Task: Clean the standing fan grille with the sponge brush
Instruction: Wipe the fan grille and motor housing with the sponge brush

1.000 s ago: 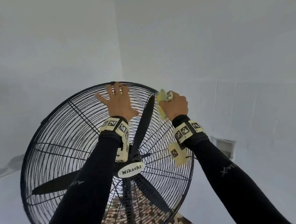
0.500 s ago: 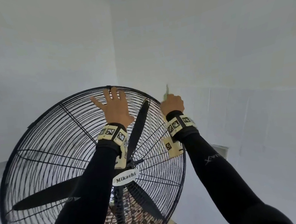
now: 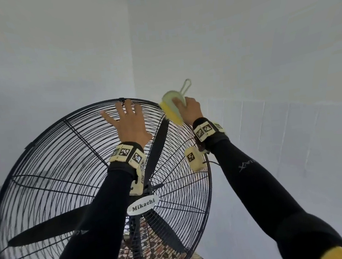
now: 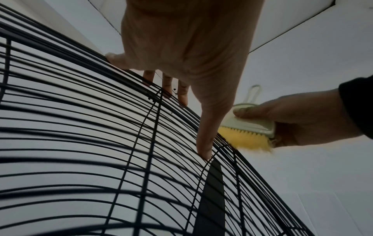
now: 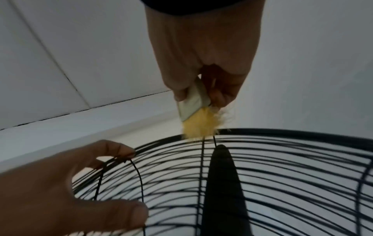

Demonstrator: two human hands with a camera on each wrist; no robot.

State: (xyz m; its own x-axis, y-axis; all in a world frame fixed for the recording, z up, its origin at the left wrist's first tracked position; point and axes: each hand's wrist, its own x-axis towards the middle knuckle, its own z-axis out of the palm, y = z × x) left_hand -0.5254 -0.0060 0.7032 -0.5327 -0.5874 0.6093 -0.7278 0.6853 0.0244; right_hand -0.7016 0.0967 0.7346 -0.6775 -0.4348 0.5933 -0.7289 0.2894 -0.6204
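Observation:
The black wire fan grille (image 3: 50, 168) fills the lower left of the head view, with dark blades behind it and a white "Mikachi" badge (image 3: 143, 204) at its hub. My left hand (image 3: 126, 121) lies flat on the grille's top, fingers spread and straight; it appears as left hand (image 4: 191, 63) and left hand (image 5: 60, 191) in the wrist views. My right hand (image 3: 189, 109) grips the sponge brush (image 3: 171, 108), pale green with a hanging loop and a yellow sponge. The yellow sponge (image 5: 198, 126) touches the grille's upper right rim (image 5: 282, 132); the brush (image 4: 250, 127) also shows beside my left thumb.
White walls meet in a corner behind the fan, with tiles (image 3: 293, 149) on the right wall. A patterned floor (image 3: 157, 256) shows through the grille's lower wires. The fan's pole (image 3: 136, 247) runs down below the hub.
My right hand has moved up along the rim and turned, so the brush's green back and loop now show. The left hand stays flat on the grille top. The view shifted.

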